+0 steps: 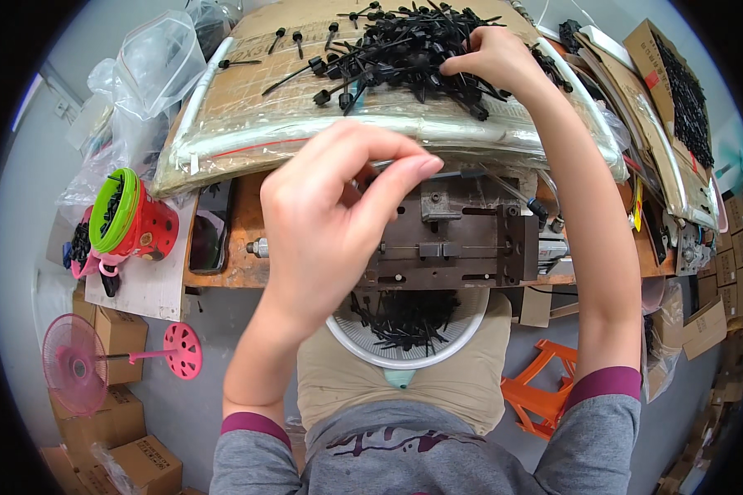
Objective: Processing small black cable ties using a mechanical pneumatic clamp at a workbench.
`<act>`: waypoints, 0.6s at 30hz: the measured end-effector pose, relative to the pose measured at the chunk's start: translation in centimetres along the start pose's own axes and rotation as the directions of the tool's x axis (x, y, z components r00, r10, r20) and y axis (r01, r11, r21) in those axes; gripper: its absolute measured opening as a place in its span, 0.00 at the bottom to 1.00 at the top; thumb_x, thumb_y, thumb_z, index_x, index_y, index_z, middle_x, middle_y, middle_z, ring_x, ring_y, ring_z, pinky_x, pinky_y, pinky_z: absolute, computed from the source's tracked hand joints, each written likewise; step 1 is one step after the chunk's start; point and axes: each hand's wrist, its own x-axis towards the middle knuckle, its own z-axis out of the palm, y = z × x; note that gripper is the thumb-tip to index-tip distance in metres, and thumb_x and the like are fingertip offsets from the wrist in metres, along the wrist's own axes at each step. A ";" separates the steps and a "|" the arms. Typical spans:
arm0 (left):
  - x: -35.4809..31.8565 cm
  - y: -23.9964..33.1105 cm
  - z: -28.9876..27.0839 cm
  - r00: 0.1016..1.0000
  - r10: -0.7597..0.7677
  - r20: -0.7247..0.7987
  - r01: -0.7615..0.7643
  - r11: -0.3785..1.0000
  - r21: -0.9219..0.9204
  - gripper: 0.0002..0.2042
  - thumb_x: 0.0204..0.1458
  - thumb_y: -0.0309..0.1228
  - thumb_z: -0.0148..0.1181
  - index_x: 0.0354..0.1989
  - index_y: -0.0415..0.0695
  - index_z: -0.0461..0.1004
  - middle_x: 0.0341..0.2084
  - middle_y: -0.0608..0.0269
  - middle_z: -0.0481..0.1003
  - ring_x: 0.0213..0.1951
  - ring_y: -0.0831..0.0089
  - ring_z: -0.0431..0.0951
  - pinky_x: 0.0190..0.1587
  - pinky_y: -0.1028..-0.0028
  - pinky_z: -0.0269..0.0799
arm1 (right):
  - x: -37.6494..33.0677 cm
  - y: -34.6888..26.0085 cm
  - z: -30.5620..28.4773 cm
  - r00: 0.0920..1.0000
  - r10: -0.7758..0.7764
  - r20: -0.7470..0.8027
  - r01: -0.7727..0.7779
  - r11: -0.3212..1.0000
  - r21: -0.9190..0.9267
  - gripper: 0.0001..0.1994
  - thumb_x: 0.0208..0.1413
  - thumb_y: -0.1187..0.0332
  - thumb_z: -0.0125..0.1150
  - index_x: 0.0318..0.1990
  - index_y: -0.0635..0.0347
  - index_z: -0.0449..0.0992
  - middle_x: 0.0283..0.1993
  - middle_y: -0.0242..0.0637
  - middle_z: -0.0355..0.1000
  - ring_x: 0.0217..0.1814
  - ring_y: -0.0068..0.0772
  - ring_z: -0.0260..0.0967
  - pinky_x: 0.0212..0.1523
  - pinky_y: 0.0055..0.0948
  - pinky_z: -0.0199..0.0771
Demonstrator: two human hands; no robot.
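Note:
My left hand point(326, 206) is raised over the dark metal fixture point(450, 247) on the bench. Its thumb and index finger are pinched together; whatever lies between them, if anything, I cannot make out. Farther off, my right hand point(508, 62) reaches into a heap of black plastic parts point(400, 54) with thin stems and rounded heads. Its thumb and fingers are apart around some of these parts, with no firm grip visible. The heap lies on a cardboard-covered board point(248, 91) wrapped in clear film. Below the fixture, a white basket point(363, 359) on my lap holds more black parts.
At left stands a red bucket point(157, 227) with a green rim and black pieces inside. A pink fan point(74, 363) and cardboard boxes point(140, 462) are lower left. An orange stool point(537, 392) stands right of my legs. Another carton point(660, 74) of black parts is far right.

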 end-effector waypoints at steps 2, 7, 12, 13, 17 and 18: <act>-1.3 0.0 -0.2 0.999 -0.031 0.017 0.031 0.999 -0.009 0.02 0.51 0.17 0.64 0.32 0.35 0.79 0.32 0.62 0.77 0.26 0.84 0.73 0.26 0.86 0.66 | 0.4 0.1 0.6 1.000 -0.016 0.010 0.016 0.998 -0.054 0.25 0.32 0.52 0.72 0.31 0.67 0.78 0.31 0.47 0.77 0.33 0.37 0.76 0.36 0.32 0.74; -3.7 0.2 -0.5 0.969 -0.218 0.117 0.227 0.971 -0.074 0.05 0.47 0.14 0.65 0.31 0.34 0.79 0.40 0.58 0.73 0.35 0.79 0.75 0.31 0.83 0.75 | 1.0 1.5 -0.3 0.993 -0.110 0.032 0.114 0.977 -0.180 0.21 0.32 0.57 0.72 0.28 0.68 0.78 0.27 0.46 0.76 0.30 0.38 0.75 0.36 0.34 0.74; -6.2 -0.3 0.2 0.941 -0.228 0.249 0.278 0.942 -0.190 0.14 0.46 0.13 0.65 0.42 0.35 0.81 0.46 0.57 0.73 0.36 0.78 0.76 0.34 0.82 0.76 | 0.2 4.5 -3.0 0.965 -0.263 0.023 0.263 0.957 -0.118 0.17 0.42 0.69 0.69 0.42 0.64 0.78 0.35 0.39 0.77 0.36 0.32 0.72 0.42 0.32 0.72; -6.6 -0.3 0.4 0.949 -0.224 0.221 0.263 0.951 -0.163 0.13 0.46 0.13 0.65 0.41 0.35 0.82 0.45 0.57 0.74 0.36 0.78 0.76 0.35 0.82 0.76 | -0.2 4.3 -3.5 0.946 -0.324 0.019 0.324 0.939 -0.116 0.17 0.43 0.70 0.69 0.43 0.64 0.78 0.36 0.39 0.77 0.37 0.31 0.72 0.43 0.32 0.72; -7.7 -0.4 1.1 0.980 -0.167 0.112 0.174 0.983 -0.058 0.11 0.49 0.15 0.63 0.40 0.37 0.82 0.45 0.56 0.78 0.40 0.75 0.78 0.44 0.77 0.76 | -2.9 3.1 -4.0 0.916 -0.379 0.132 0.398 0.903 -0.164 0.16 0.46 0.72 0.68 0.44 0.65 0.77 0.35 0.40 0.75 0.38 0.33 0.72 0.43 0.32 0.71; -7.7 -0.6 1.0 0.984 -0.129 0.123 0.138 0.988 -0.066 0.11 0.50 0.16 0.64 0.43 0.37 0.82 0.47 0.56 0.77 0.41 0.73 0.79 0.45 0.76 0.76 | -3.0 3.4 -3.9 0.861 -0.487 0.147 0.508 0.829 -0.233 0.14 0.48 0.71 0.69 0.43 0.63 0.78 0.36 0.38 0.73 0.38 0.33 0.70 0.43 0.31 0.71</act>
